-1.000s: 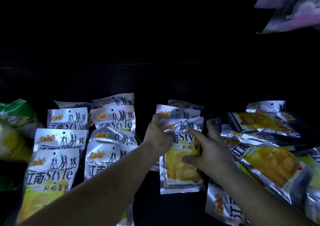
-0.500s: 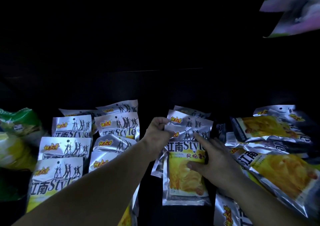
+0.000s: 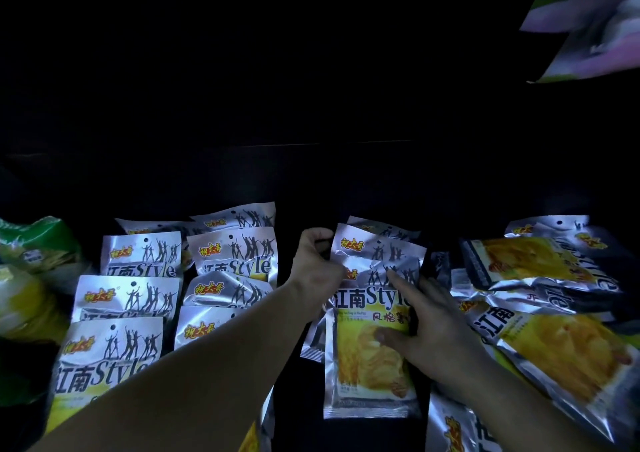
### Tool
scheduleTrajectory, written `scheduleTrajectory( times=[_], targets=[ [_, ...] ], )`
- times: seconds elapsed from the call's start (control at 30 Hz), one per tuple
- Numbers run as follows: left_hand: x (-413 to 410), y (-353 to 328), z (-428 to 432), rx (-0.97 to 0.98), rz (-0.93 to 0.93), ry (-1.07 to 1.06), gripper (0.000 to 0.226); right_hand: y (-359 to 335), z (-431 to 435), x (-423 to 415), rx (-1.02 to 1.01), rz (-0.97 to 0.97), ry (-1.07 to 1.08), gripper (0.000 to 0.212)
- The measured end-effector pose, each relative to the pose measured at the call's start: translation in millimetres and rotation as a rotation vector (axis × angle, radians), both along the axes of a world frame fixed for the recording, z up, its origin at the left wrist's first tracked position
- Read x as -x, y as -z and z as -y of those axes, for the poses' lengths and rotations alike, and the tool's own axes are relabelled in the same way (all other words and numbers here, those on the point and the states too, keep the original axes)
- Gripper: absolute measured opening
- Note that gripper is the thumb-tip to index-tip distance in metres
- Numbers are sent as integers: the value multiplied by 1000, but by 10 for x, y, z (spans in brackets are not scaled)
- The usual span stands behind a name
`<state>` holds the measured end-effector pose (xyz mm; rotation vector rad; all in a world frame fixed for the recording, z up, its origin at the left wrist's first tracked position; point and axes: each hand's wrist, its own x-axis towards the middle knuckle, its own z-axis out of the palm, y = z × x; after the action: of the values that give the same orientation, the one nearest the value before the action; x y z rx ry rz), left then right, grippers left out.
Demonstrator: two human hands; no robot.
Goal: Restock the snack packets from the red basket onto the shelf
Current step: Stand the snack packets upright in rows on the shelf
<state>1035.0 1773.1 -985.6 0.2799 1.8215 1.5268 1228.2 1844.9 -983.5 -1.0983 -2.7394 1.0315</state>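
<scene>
Silver and yellow snack packets lie in rows on a dark shelf (image 3: 304, 399). The front packet of the middle row (image 3: 367, 358) lies flat between both hands. My left hand (image 3: 317, 268) curls its fingers round the left top edge of this row's packets. My right hand (image 3: 426, 327) lies on the front packet's right side, forefinger stretched up over its top and thumb pressed on its yellow face. Two more packets (image 3: 374, 243) overlap behind it. The red basket is out of view.
Two neat rows of the same packets (image 3: 138, 292) fill the shelf's left. Loose, tilted packets (image 3: 554, 340) are heaped at the right. Green and yellow bags (image 3: 31, 247) sit at the far left. A pale pink pack (image 3: 595, 25) hangs at the top right. The shelf's back is dark.
The middle row's packets and both hands have shifted slightly toward me and down in view. My right forefinger now reaches higher over the front packet's top.
</scene>
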Motion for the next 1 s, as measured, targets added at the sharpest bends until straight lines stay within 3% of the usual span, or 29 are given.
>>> scheduleTrajectory(
  times=[0.17, 0.43, 0.8, 1.0],
  targets=[
    [63, 69, 34, 104, -33, 192, 48, 43, -42, -5, -16, -5, -8, 97],
    [39, -41, -44, 55, -11, 212, 36, 80, -79, 1, -22, 8, -3, 99],
    [-77, -175, 164, -93, -14, 173, 49, 0, -43, -19, -9, -44, 4, 109],
    [18, -383, 214, -178, -84, 55, 41, -122, 4, 113, -97, -138, 27, 104]
  ],
)
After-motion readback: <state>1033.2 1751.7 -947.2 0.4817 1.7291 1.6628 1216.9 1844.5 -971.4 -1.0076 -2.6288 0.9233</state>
